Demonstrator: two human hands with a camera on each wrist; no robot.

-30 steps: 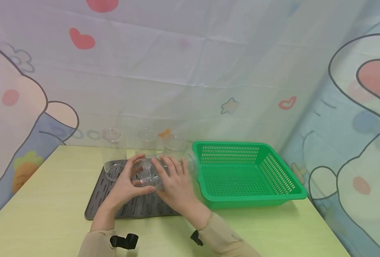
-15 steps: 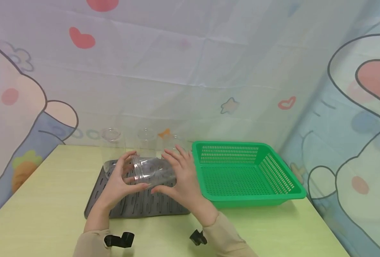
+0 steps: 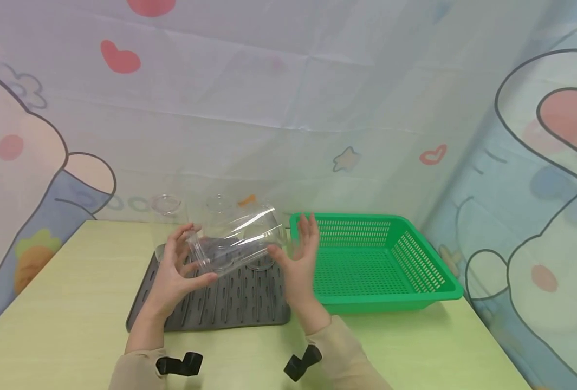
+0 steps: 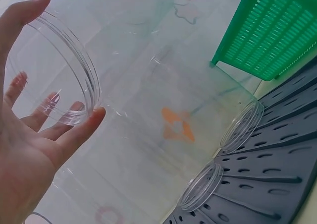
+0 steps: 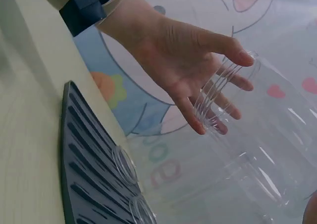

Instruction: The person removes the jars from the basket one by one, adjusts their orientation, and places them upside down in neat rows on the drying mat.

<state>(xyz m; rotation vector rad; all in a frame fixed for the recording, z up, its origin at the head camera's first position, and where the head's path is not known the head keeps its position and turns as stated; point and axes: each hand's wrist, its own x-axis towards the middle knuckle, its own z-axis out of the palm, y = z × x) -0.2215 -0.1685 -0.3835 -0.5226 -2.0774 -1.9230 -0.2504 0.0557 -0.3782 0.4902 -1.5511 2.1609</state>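
Note:
My left hand [image 3: 168,279] grips a clear plastic jar [image 3: 241,235] around its threaded mouth, thumb on one side and fingers on the other. The jar tilts over a dark grey drying mat [image 3: 220,314], its base raised toward the right. My right hand [image 3: 302,265] is at the base end, fingers straight and pointing up, thumb touching or very near the jar; I cannot tell which. Behind the held jar, more clear jars [image 3: 167,225] stand mouth down on the mat; their threaded rims [image 4: 200,187] show in the left wrist view.
A green plastic basket [image 3: 366,299] with slotted walls stands to the right of the mat. All of it sits on a pale yellow-green table [image 3: 64,303]. A printed cartoon curtain [image 3: 268,108] hangs behind.
The jar's base has swung up and into clearer view. My right hand has slid from around the jar to its right end, and its fingers have straightened. My left hand has shifted slightly left.

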